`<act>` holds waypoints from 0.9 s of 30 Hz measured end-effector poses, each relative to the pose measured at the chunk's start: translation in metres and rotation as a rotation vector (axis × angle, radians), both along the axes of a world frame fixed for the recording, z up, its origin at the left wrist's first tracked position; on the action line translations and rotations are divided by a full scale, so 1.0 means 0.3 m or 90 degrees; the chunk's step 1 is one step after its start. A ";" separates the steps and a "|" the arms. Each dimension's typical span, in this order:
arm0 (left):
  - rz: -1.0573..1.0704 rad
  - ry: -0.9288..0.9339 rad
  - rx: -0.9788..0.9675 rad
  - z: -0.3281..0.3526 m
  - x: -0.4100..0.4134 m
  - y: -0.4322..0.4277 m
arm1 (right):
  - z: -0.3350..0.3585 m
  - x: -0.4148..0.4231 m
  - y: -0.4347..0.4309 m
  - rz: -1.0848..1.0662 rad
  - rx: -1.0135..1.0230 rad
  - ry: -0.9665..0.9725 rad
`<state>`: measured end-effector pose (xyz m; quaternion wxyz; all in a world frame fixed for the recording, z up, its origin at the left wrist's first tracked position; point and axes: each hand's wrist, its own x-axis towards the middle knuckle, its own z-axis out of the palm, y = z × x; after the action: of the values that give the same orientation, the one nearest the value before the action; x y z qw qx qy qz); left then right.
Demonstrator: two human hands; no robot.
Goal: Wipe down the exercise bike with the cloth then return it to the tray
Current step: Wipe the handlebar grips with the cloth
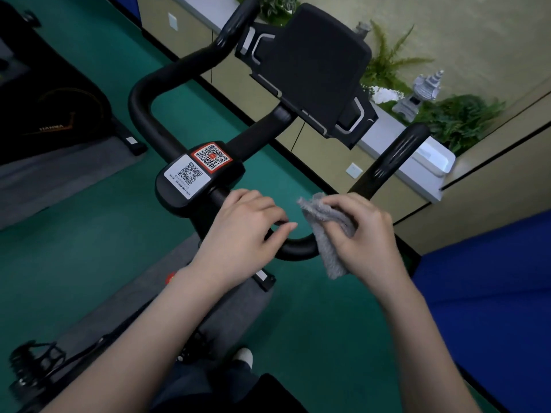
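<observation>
The black exercise bike (167, 84) fills the middle of the head view, with its looped handlebar, a centre block carrying two QR stickers (198, 171) and a dark tablet holder (316, 67). My right hand (363, 236) grips a grey cloth (326, 231) and holds it against the lower right bend of the handlebar. My left hand (244, 231) lies on the same bar just left of the cloth, fingers curled round it. The bar is hidden under both hands.
A second dark exercise machine (50, 114) stands at the left on a grey mat. A white tray (432, 162) sits on the ledge at the right near plants and a stone lantern. A blue panel (492, 278) is at the right. A pedal (35, 359) shows bottom left.
</observation>
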<state>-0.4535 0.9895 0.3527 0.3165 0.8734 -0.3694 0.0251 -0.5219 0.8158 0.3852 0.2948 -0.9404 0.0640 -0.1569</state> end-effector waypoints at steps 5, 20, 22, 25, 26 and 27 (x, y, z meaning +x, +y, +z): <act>-0.023 0.003 0.019 0.009 -0.042 -0.063 | -0.074 -0.024 -0.019 -0.138 0.032 -0.201; -0.009 -0.032 0.049 -0.006 -0.111 -0.127 | -0.224 -0.073 0.029 -0.322 0.198 -0.398; 0.005 -0.036 0.042 -0.009 -0.117 -0.128 | -0.248 -0.096 0.062 -0.309 0.219 -0.407; 0.021 -0.042 0.032 -0.018 -0.122 -0.131 | -0.253 -0.098 0.047 -0.358 0.318 -0.416; 0.027 -0.043 0.028 -0.021 -0.123 -0.132 | -0.247 -0.092 0.026 -0.388 0.365 -0.415; 0.033 -0.044 0.024 -0.024 -0.125 -0.132 | -0.241 -0.085 0.001 -0.416 0.407 -0.410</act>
<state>-0.4909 0.9498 0.3454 0.2861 0.8871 -0.3578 0.0561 -0.5474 0.8163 0.3129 0.5057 -0.6400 0.3036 -0.4923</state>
